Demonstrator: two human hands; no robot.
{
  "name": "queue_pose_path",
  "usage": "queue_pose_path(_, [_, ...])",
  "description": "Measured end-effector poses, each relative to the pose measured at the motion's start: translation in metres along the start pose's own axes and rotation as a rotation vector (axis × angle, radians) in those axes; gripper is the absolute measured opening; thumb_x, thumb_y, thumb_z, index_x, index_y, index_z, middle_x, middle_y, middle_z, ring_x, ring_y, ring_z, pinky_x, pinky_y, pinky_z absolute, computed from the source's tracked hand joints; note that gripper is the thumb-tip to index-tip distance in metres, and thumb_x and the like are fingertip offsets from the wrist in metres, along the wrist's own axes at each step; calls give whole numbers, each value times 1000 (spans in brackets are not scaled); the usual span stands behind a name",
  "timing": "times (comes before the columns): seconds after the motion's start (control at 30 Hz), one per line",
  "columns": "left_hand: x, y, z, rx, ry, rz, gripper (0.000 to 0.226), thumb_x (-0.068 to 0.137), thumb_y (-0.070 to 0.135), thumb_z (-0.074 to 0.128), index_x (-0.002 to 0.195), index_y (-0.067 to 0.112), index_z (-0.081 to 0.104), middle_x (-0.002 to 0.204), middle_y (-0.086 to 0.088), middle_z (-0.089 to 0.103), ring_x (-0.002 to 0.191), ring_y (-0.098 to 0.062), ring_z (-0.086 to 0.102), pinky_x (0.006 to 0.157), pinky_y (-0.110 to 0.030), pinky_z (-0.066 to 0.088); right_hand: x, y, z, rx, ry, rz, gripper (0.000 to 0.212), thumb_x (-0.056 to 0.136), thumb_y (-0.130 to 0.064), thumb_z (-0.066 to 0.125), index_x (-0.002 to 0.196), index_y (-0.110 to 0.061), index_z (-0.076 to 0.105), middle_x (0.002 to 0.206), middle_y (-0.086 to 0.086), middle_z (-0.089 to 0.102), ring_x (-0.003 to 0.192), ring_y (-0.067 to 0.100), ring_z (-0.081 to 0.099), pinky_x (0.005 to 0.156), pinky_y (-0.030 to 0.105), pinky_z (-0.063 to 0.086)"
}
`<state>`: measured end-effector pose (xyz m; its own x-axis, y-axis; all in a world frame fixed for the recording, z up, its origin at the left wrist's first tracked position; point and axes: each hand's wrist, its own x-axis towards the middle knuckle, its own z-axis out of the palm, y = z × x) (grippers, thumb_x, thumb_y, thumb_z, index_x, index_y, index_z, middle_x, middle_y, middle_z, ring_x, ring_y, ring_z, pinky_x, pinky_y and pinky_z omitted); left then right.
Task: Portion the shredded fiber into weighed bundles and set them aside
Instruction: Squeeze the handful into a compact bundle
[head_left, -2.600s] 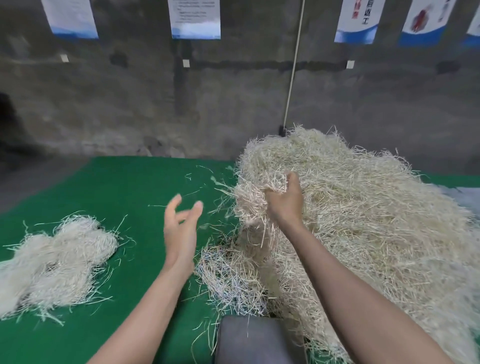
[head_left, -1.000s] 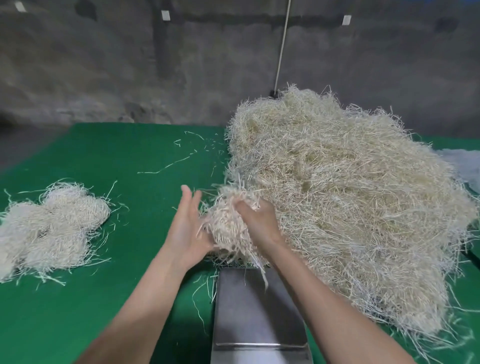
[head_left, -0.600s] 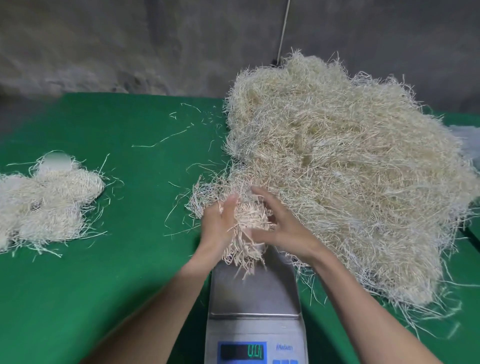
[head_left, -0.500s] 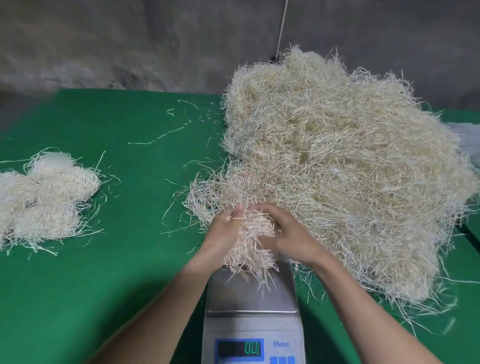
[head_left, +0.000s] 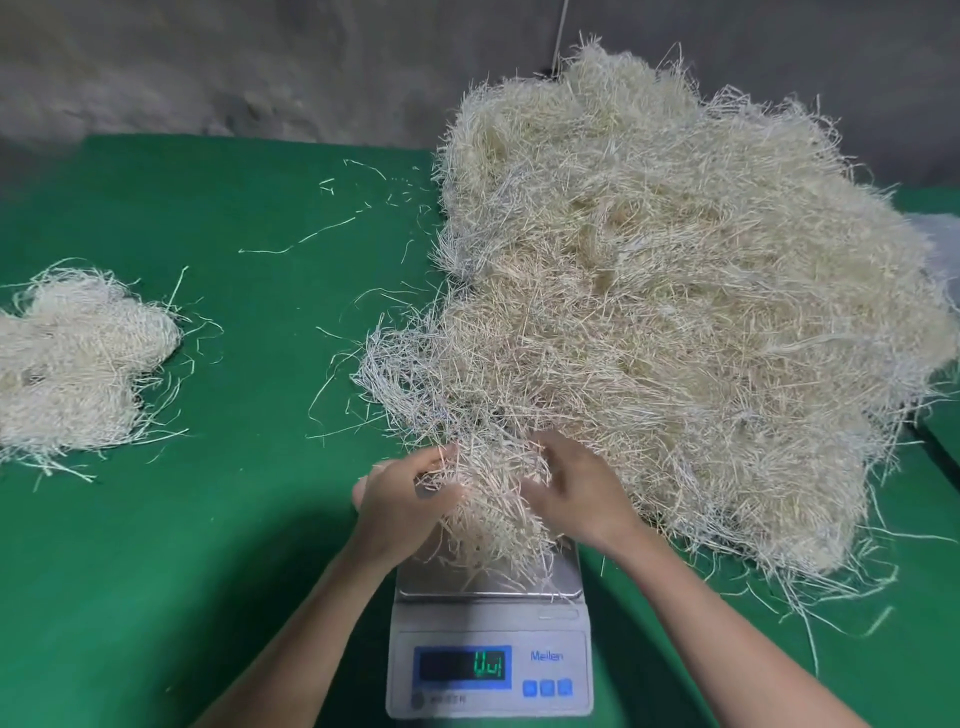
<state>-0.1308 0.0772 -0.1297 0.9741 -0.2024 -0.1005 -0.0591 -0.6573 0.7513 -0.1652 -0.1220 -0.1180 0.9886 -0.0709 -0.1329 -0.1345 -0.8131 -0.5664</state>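
A big heap of pale shredded fiber (head_left: 675, 291) fills the right half of the green table. In front of me stands a small digital scale (head_left: 491, 670) with a steel pan and a lit display. A handful of fiber (head_left: 491, 514) sits over the pan's far part, held between both hands. My left hand (head_left: 400, 506) grips its left side with curled fingers. My right hand (head_left: 576, 493) cups its right side, fingers bent round the strands. Portioned bundles (head_left: 78, 364) lie at the far left.
The green table cloth (head_left: 208, 519) carries loose strands between the bundles and the heap. A grey concrete wall (head_left: 260, 62) rises behind the table, with a thin cord hanging by the heap's top. The table's right edge shows at the far right.
My right hand pulled a handful off the heap, my left hand joined it, and both brought it down over the scale pan. My view tilted down and the scale's display came into sight.
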Motion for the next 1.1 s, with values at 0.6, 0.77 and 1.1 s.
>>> queue_pose_path(0.6, [-7,10,-18,-463,328,-90,58,70,46,53,122,20,57,119,6,48,110,-7,45,94,-26,31,-5,-9,-47,-47,99,-92,45,88,-51,56,129,-33,52,126,-8,60,94,9,60,89,31,47])
queue_pose_path(0.77, [-9,21,-24,-479,389,0,38,73,41,53,109,29,59,108,22,50,99,20,44,81,0,28,-8,-19,-47,38,123,-199,34,93,-36,57,125,-26,57,133,-6,54,106,0,45,99,26,34])
queue_pose_path(1.1, [-7,19,-22,-463,427,37,20,87,15,64,101,29,62,101,24,54,98,12,51,86,-7,35,-10,-22,-49,89,124,-256,30,93,-29,56,123,-22,59,130,-4,57,111,-1,42,101,23,31])
